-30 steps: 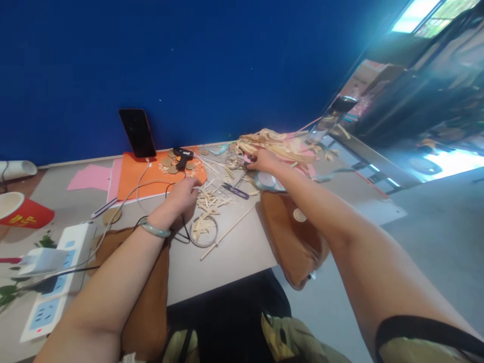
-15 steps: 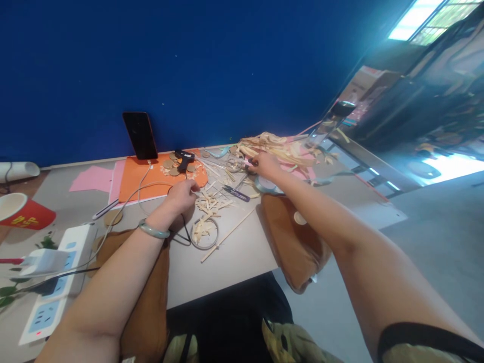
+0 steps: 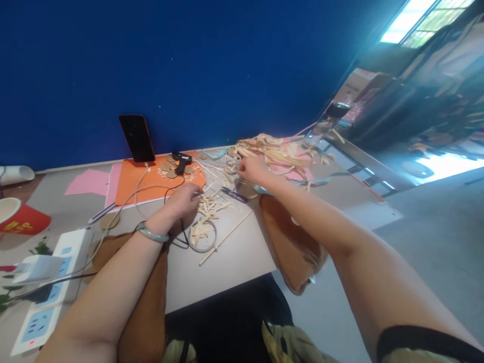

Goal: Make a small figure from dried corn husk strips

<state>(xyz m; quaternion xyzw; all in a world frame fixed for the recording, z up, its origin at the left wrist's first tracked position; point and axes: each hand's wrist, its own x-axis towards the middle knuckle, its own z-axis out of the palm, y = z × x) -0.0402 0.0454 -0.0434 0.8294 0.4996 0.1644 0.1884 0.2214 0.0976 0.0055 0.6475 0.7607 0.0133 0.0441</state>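
Note:
My left hand [image 3: 182,202], with a pale bangle on its wrist, rests on the table at the left edge of a heap of cut pale strips [image 3: 212,206]. Its fingers are curled, and what they hold, if anything, is hidden. Farther right, my right hand [image 3: 254,170] reaches over the near edge of a bundle of long pale husk-like strips [image 3: 278,148]. Its fingers are drawn together in a pinch; anything between them is too small to make out. Between the hands lies a dark-handled pair of small pliers or snips [image 3: 235,195]. A black glue gun [image 3: 182,162] sits beyond my left hand.
A phone [image 3: 136,137] leans on the blue wall above an orange sheet [image 3: 130,184]. A ring [image 3: 203,236] and a thin stick [image 3: 227,238] lie in front. At left are a red paper cup [image 3: 26,222] and a power strip [image 3: 41,320]. Brown cloth pieces [image 3: 289,242] hang over the edge.
My right hand has shifted slightly left and nearer, and the dark item seen at its fingertips before no longer shows. My left hand stays beside the cut strips. The view has moved slightly.

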